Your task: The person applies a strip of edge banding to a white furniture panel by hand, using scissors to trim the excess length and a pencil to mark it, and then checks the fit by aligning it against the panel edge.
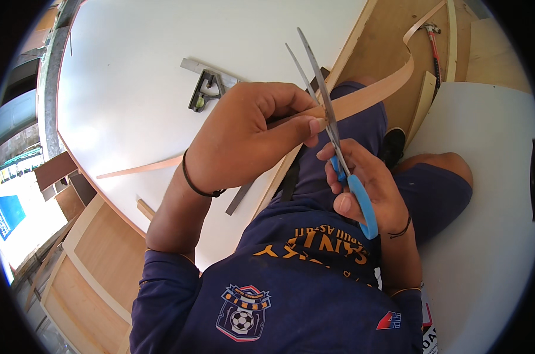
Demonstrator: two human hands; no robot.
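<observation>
My left hand [244, 135] is closed, pinching a thin wood-coloured edging strip [373, 91] between thumb and fingers. From my fingertips the strip runs right and curls up toward the far right. My right hand [373, 183] is closed on scissors [362, 203] with blue handles, fingers in the loops. The long metal blades point up and away, a little apart, and cross the strip right beside my left thumb tip. A similar tapering strip end [140, 169] shows left of my left wrist; my arm hides whether it is the same piece.
A large white panel [131, 76] lies to the left and ahead, with a combination square [205, 88] on it. A red-handled hammer [435, 53] rests on a plywood surface at the far right. A pale grey board [474, 236] is at right, and wooden panels [96, 259] stand lower left.
</observation>
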